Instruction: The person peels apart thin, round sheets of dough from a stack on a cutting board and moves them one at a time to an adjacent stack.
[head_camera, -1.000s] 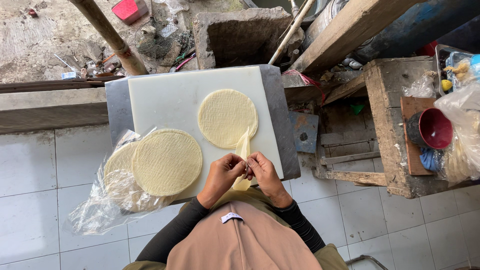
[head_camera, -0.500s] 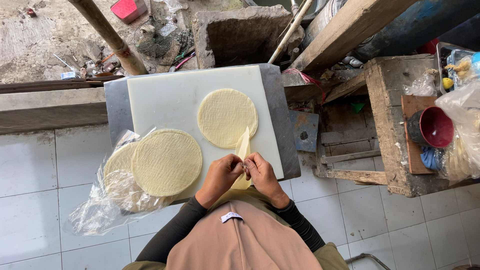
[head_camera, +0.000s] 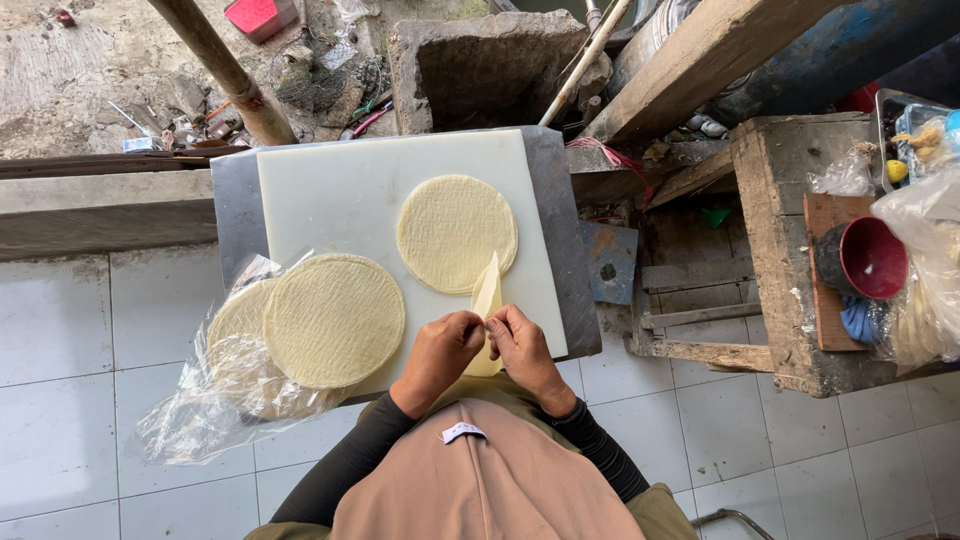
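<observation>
Big white plastic cutting board (head_camera: 340, 190) sits on the grey tabletop (head_camera: 232, 200), a round pale wrapper sheet (head_camera: 456, 232) lying flat on it. Both hands, left hand (head_camera: 445, 350) and right hand (head_camera: 520, 345), pinch a folded pale-yellow wrapper (head_camera: 488, 295) at the board's near edge. It looks thin and pointed; squeezing too hard would probably tear it.

A rough outdoor food-preparation spot; a white plastic cutting board (head_camera: 340, 190) rests over white floor tiles (head_camera: 60, 330); bare dirt ground (head_camera: 80, 70), weathered wooden planks (head_camera: 700, 50) and a broken concrete block (head_camera: 480, 65) surround it.
</observation>
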